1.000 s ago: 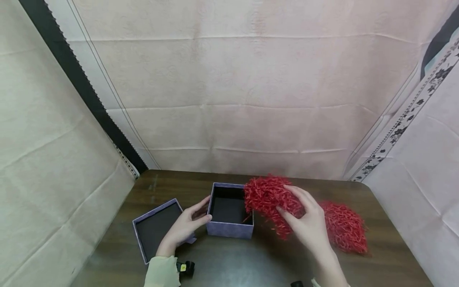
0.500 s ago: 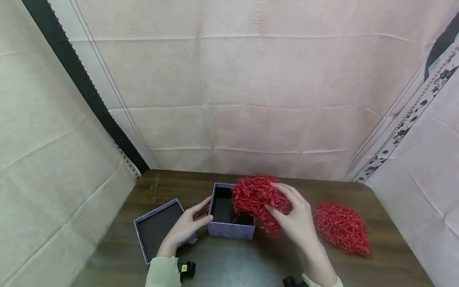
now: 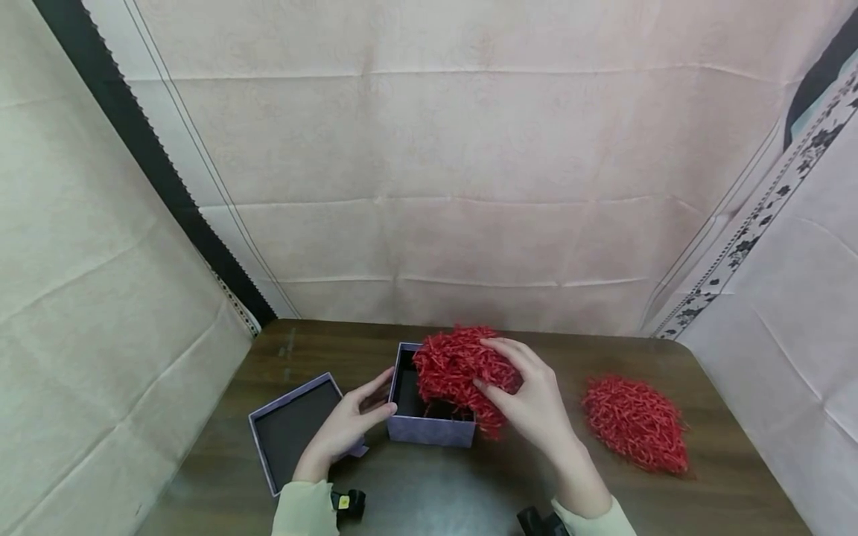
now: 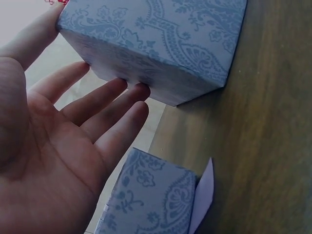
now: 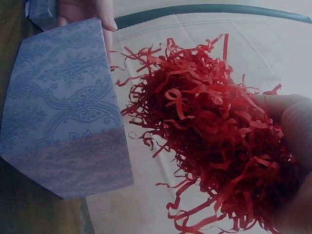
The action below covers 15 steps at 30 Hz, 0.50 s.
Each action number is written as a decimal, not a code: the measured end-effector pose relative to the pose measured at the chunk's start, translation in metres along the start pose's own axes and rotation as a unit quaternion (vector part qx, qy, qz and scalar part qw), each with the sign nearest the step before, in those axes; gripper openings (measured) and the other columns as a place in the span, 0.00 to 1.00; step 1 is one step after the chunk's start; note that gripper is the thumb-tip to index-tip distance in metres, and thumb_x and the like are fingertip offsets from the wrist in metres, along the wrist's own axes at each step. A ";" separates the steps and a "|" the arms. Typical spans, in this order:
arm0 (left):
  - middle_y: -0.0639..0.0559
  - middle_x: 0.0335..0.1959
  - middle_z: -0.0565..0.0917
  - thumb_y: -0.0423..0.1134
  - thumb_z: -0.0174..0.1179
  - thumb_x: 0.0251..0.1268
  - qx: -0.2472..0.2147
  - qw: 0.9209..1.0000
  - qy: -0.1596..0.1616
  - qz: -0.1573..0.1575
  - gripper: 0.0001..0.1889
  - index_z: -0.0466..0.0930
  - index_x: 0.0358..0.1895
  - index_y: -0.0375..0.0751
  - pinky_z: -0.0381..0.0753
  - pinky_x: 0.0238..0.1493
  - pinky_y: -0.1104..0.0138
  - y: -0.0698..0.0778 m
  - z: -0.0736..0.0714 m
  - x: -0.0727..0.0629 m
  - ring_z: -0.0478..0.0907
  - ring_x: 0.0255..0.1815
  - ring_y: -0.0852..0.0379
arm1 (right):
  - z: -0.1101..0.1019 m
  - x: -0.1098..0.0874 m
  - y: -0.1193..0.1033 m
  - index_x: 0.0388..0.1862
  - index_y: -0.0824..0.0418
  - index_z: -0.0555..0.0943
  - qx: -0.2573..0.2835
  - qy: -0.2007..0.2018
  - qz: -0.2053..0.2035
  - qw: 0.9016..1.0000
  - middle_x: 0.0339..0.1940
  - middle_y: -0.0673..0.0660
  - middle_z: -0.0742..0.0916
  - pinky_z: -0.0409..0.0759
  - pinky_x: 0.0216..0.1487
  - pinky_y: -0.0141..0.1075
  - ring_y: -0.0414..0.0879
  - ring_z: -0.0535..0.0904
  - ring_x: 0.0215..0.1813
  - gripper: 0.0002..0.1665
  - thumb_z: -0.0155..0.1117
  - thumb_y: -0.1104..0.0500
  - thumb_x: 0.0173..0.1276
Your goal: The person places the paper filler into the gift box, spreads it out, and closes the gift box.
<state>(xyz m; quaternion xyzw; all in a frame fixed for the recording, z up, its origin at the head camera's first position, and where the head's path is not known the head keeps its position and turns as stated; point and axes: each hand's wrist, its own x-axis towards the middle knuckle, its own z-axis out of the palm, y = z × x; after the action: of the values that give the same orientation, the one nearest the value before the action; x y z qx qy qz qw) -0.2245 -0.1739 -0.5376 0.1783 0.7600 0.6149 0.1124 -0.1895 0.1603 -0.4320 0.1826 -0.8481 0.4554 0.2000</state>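
My right hand (image 3: pixel 526 394) grips a loose clump of red shredded paper (image 3: pixel 456 368), strands hanging down. The clump overlaps the right part of an upright blue-lilac patterned box (image 3: pixel 430 430) with a black inside. From the right wrist, the shredded paper (image 5: pixel 204 112) shows close beside the box's rim, above the patterned wall (image 5: pixel 68 92). On the other side, my left hand (image 3: pixel 348 420) rests against the box's left wall, fingers fairly straight and spread, with the thumb at the near corner. In the left wrist view those fingertips touch the patterned side (image 4: pixel 156 44).
The matching lid (image 3: pixel 295 428) lies inside-up to the left, partly behind my left forearm, with a small ribbon tab (image 3: pixel 358 449) at its edge. A second heap of red shredded paper (image 3: pixel 637 424) sits right on the brown wooden table (image 3: pixel 429 499). Pale cloth (image 3: pixel 456 149) hangs around the table.
My right hand has carried the red shredded paper leftward, from the box's right edge to over its opening. My left hand and the box have stayed put.
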 end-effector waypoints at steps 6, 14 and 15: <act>0.34 0.81 0.66 0.42 0.62 0.82 0.007 1.000 -0.004 0.000 0.36 0.59 0.87 0.51 0.70 0.76 0.56 0.001 0.000 0.000 0.67 0.79 0.39 | 0.003 0.007 -0.001 0.69 0.46 0.84 -0.010 -0.021 -0.001 1.000 0.67 0.48 0.84 0.86 0.58 0.50 0.47 0.83 0.65 0.35 0.84 0.62 0.63; 0.39 0.82 0.67 0.39 0.61 0.83 0.009 1.000 0.002 -0.007 0.35 0.60 0.87 0.53 0.71 0.75 0.61 0.001 0.000 -0.001 0.67 0.80 0.42 | 0.007 0.019 0.000 0.68 0.47 0.85 -0.040 -0.054 -0.019 0.998 0.67 0.48 0.84 0.81 0.67 0.53 0.49 0.80 0.69 0.33 0.84 0.59 0.63; 0.40 0.82 0.67 0.39 0.61 0.83 0.010 1.000 0.003 -0.008 0.35 0.60 0.86 0.54 0.71 0.75 0.60 0.001 0.000 -0.001 0.67 0.80 0.42 | 0.007 0.020 0.000 0.68 0.47 0.85 -0.040 -0.059 -0.019 0.997 0.67 0.49 0.84 0.80 0.67 0.54 0.49 0.80 0.69 0.33 0.84 0.59 0.63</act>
<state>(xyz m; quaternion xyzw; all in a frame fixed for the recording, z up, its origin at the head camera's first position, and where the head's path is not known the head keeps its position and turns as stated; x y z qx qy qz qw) -0.2237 -0.1738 -0.5364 0.1714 0.7677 0.6068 0.1137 -0.2076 0.1518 -0.4258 0.2166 -0.8723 0.4060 0.1655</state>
